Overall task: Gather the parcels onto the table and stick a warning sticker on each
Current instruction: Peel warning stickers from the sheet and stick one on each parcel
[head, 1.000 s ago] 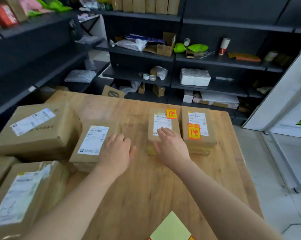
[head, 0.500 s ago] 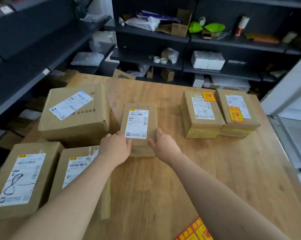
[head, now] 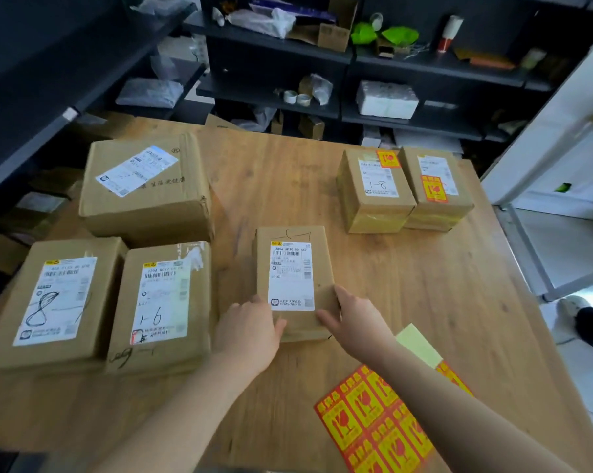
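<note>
Center parcel (head: 293,281) lies flat on the counter (head: 424,285), mid-frame, white label up, with a pen scrawl on the cardboard above the label. Both hands are on its near end. Left hand (head: 250,331) grips the near-left corner, fingers curled against the near edge. Right hand (head: 353,322) pinches the near-right corner, with the thumb on top beside the label and the index finger lying along the right side.

Sticker sheet (head: 373,421) is at lower right, flat on the counter, red-and-yellow fragile marks in a grid, partly under the right forearm. A pale yellow backing sheet (head: 418,344) lies just above it, touching or overlapping; can't tell which.

Upper right: two parcels side by side, touching. The 1-8 parcel (head: 373,192) has a sticker at its far-right top corner. The far-right parcel (head: 435,189) has one on its top next to the label.

Left side: big box (head: 145,189) at upper left. Below it, the 8 parcel (head: 56,302) and 1-6 parcel (head: 162,305) stand side by side, touching, labels up. All are well apart from the center parcel.

Dark shelves (head: 278,93) run across the top of the frame, holding bags, tape rolls and small boxes.
</note>
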